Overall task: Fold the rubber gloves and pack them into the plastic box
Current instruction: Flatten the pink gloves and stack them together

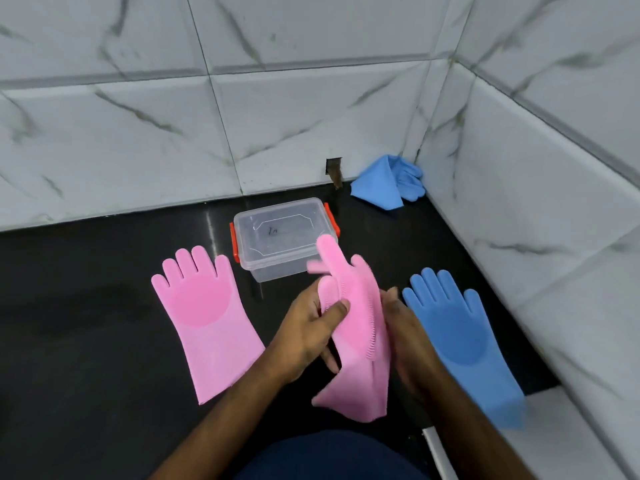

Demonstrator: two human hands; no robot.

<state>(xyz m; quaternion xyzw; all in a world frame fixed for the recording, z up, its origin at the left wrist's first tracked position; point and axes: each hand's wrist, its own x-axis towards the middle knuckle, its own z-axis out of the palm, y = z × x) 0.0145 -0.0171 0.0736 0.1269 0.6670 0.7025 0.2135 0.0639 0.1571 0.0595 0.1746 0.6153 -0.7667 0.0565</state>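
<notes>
1. Left hand: curled round a pink rubber glove, thumb pressed on its front, other fingers wrapped behind.
2. Right hand: laid against the right edge of the same glove, raised off the table; fingers blurred, so cannot tell whether gripping or merely pressing.
3. Held pink glove: lifted above the black table, fingers pointing up and away, bristled scrubbing side partly turned to the right, cuff hanging down toward the person; fingertips blurred.
4. Just beyond the held glove: clear plastic box with orange-red side clips, lid on, standing on the table; the held glove's fingertips overlapping its near right corner in view.
5. Left of the hands: second pink glove lying flat, palm up, fingers pointing away, cuff nearest the person.
6. Right of the hands: blue rubber glove lying flat, fingers pointing away, cuff reaching the table's near edge.
7. Far right corner: another blue glove, crumpled, resting against the white marbled wall tiles.
8. Bottom of view: dark blue clothing of the person.
</notes>
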